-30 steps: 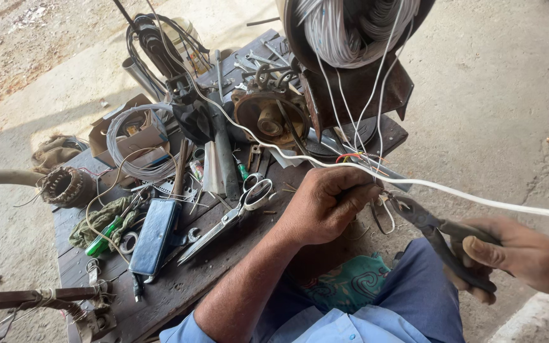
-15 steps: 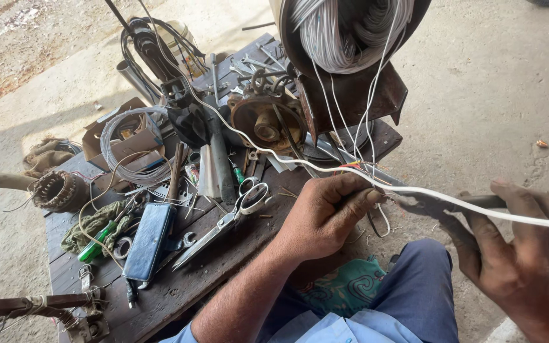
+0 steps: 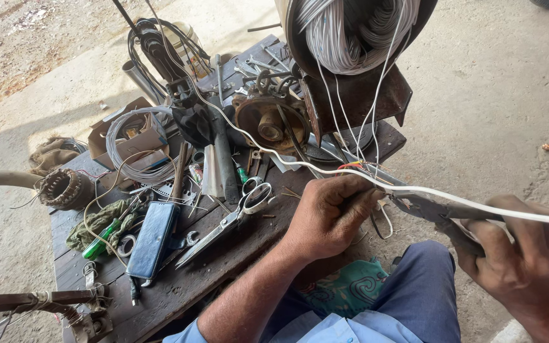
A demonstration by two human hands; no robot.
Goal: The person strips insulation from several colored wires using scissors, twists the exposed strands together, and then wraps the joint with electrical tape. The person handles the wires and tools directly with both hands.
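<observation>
In the head view, the left hand (image 3: 328,216) at centre frame is closed around a white wire (image 3: 452,194), pinching it with its fingers where it meets a bundle of thin strands dropping from the coil of white wire (image 3: 351,32) at the top of the frame. The right hand (image 3: 519,260) at lower right is wrapped around the handles of dark pliers (image 3: 430,209), whose nose points left toward the pinch; the white wire runs taut over this hand and out the right edge. To do this well, I judge the left pinch should stay firm and close to the plier nose, so the wire stays straight and the tool bites only the intended spot. Scissors (image 3: 233,216) and a dark blue case (image 3: 154,238) lie on the cluttered wooden bench (image 3: 223,267) at left centre. Against the picture half a second ago, the right hand has slid toward the lower right, uncovering more of the pliers, while the left hand has kept its hold.
</observation>
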